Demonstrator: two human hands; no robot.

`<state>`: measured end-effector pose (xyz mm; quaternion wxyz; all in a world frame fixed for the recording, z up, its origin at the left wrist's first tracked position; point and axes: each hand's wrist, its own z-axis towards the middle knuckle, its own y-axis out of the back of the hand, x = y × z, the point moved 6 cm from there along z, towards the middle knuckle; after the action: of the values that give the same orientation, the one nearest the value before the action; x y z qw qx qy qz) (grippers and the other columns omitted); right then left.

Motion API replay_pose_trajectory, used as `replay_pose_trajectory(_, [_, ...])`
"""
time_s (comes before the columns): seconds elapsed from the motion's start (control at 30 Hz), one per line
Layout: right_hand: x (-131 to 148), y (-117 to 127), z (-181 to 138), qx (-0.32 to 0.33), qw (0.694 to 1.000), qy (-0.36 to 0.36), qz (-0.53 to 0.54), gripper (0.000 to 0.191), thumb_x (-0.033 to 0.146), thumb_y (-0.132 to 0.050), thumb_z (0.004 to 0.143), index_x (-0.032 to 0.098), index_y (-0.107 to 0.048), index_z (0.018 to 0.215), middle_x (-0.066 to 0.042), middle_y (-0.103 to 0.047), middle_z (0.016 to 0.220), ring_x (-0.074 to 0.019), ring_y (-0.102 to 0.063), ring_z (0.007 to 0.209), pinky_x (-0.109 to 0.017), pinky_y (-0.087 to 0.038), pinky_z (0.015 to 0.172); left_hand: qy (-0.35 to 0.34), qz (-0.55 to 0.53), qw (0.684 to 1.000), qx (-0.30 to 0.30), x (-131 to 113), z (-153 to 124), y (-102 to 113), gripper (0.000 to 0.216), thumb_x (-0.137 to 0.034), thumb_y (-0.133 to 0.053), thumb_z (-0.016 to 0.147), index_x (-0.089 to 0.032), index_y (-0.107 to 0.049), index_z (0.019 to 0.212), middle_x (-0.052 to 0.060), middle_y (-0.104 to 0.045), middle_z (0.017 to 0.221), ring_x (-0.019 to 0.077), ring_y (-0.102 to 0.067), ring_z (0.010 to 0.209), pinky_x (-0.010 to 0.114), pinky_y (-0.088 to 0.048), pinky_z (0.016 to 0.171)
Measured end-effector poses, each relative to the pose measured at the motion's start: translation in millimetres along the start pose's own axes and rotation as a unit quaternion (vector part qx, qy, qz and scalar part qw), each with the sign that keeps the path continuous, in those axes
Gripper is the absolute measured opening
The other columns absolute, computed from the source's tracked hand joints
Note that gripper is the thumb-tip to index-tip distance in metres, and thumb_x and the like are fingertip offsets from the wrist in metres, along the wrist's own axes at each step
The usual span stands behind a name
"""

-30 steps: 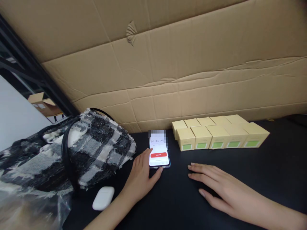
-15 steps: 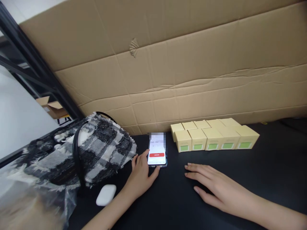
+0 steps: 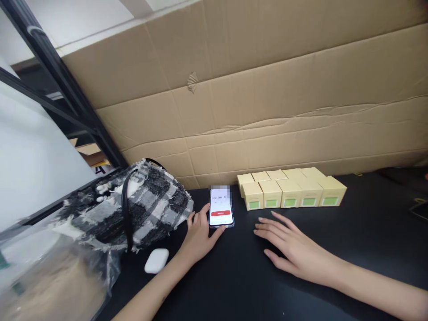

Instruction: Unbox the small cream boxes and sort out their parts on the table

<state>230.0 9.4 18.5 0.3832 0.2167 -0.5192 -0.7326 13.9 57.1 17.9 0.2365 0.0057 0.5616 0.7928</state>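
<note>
Phone (image 3: 220, 211) lying face up on a black table (image 3: 234, 276), its screen lit, with a row of digits above a red bar; the upper part of the screen is blurred. The left hand (image 3: 198, 234) lies at its lower left. The index fingertip meets the phone's left edge, and the thumb reaches across to the bottom edge, so that the lower left corner sits between the two. These fingers are spread moderately; whether they press on the phone cannot be told. The right hand (image 3: 294, 249) is palm down to the right of the phone, well apart from it, its fingers fanned wide and holding nothing, their tips pointing toward the phone's side of the table. Beyond this hand stand pale yellow boxes (image 3: 290, 191) in two rows, the front ones bearing green panels. To the left, a checked bag (image 3: 160, 209) rests near the left hand, and a small white case (image 3: 157, 261) lies just beside the left forearm. Cardboard (image 3: 267, 102) rises behind.
</note>
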Motion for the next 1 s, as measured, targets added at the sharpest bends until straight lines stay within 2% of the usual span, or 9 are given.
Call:
replay_pose_trajectory(0.07, [0.3,5.1,0.2,-0.024,0.999,0.003,-0.035,0.037,0.027,-0.045,0.092,0.017,-0.05,0.128,-0.009,-0.06,0.128,-0.0268,-0.045,0.129,-0.061,-0.028,0.108,0.001,-0.003,1.0,-0.006,0.7,-0.6,0.5,0.055,-0.039,-0.052,0.087,-0.014,-0.031,0.13,0.02,-0.053,0.131,0.0328,-0.049,0.122,0.057,-0.026,0.104])
replay_pose_trajectory(0.2, [-10.9,16.7,12.0,-0.066,0.995,-0.019,-0.076,0.041,0.031,-0.049,0.089,0.018,-0.047,0.128,-0.01,-0.057,0.131,-0.0265,-0.046,0.128,-0.057,-0.033,0.106,0.002,-0.007,1.0,-0.021,3.4,-1.8,-0.3,0.057,-0.04,-0.055,0.084,-0.014,-0.033,0.131,0.019,-0.054,0.129,0.0344,-0.05,0.12,0.056,-0.03,0.102])
replay_pose_trajectory(0.37, [-45.4,23.1,50.4,-0.109,0.987,-0.063,-0.101,0.048,0.029,-0.054,0.086,0.009,-0.046,0.129,-0.022,-0.047,0.139,-0.035,-0.037,0.133,-0.06,-0.027,0.107,-0.011,-0.012,0.999,-0.045,5.6,-3.7,-0.8,0.063,-0.042,-0.057,0.083,-0.013,-0.03,0.133,0.019,-0.055,0.126,0.0343,-0.051,0.118,0.055,-0.035,0.099])
replay_pose_trajectory(0.47, [-55.2,23.9,65.1,-0.123,0.985,-0.065,-0.105,0.037,0.023,-0.056,0.085,0.008,-0.053,0.118,-0.026,-0.044,0.139,-0.038,-0.035,0.133,-0.06,-0.027,0.106,-0.031,-0.007,0.997,-0.071,3.0,-4.7,4.9,0.062,-0.04,-0.054,0.086,-0.014,-0.026,0.134,0.02,-0.051,0.129,0.035,-0.049,0.121,0.056,-0.036,0.1])
replay_pose_trajectory(0.53, [-50.8,26.6,64.6,-0.124,0.986,-0.049,-0.098,0.027,0.018,-0.055,0.085,0.011,-0.055,0.111,-0.023,-0.05,0.134,-0.0358,-0.039,0.131,-0.058,-0.029,0.106,-0.051,0.0,0.995,-0.091,-3.3,-5.4,11.2,0.062,-0.038,-0.054,0.087,-0.015,-0.023,0.136,0.022,-0.044,0.135,0.0368,-0.043,0.127,0.059,-0.032,0.103])
replay_pose_trajectory(0.63, [-33.8,34.8,49.0,-0.119,0.99,-0.018,-0.074,0.027,0.012,-0.052,0.084,0.015,-0.054,0.11,-0.016,-0.062,0.119,-0.03,-0.051,0.121,-0.054,-0.038,0.102,-0.097,0.005,0.99,-0.099,-22.9,-7.4,18.5,0.064,-0.035,-0.055,0.087,-0.017,-0.019,0.136,0.023,-0.038,0.141,0.0378,-0.036,0.132,0.063,-0.028,0.105])
replay_pose_trajectory(0.77, [-11.5,46.2,16.0,-0.113,0.993,0.001,-0.031,0.045,0.012,-0.052,0.084,0.017,-0.043,0.127,-0.013,-0.061,0.119,-0.0255,-0.057,0.113,-0.043,-0.053,0.089,-0.157,-0.014,0.985,-0.071,-62.9,-12.1,15.9,0.074,-0.037,-0.059,0.085,-0.019,-0.012,0.139,0.023,-0.038,0.14,0.0338,-0.039,0.132,0.055,-0.04,0.102])
replay_pose_trajectory(0.9, [-3.4,50.4,-10.3,-0.102,0.994,-0.01,0.033,0.055,0.009,-0.05,0.083,0.02,-0.036,0.135,-0.013,-0.055,0.129,-0.0228,-0.053,0.12,-0.038,-0.052,0.093,-0.224,-0.076,0.971,-0.043,-105.6,-13.1,5.9,0.084,-0.041,-0.066,0.079,-0.02,-0.01,0.138,0.023,-0.036,0.142,0.0361,-0.036,0.133,0.058,-0.039,0.103])
replay_pose_trajectory(1.0, [-7.3,49.9,-21.3,-0.091,0.99,-0.039,0.098,0.053,0.007,-0.051,0.083,0.023,-0.037,0.132,-0.012,-0.053,0.129,-0.0216,-0.053,0.12,-0.036,-0.051,0.095,-0.272,-0.131,0.953,-0.024,-128.9,-8.7,1.8,0.083,-0.034,-0.068,0.079,-0.021,-0.011,0.139,0.02,-0.048,0.131,0.0336,-0.051,0.12,0.053,-0.049,0.095])
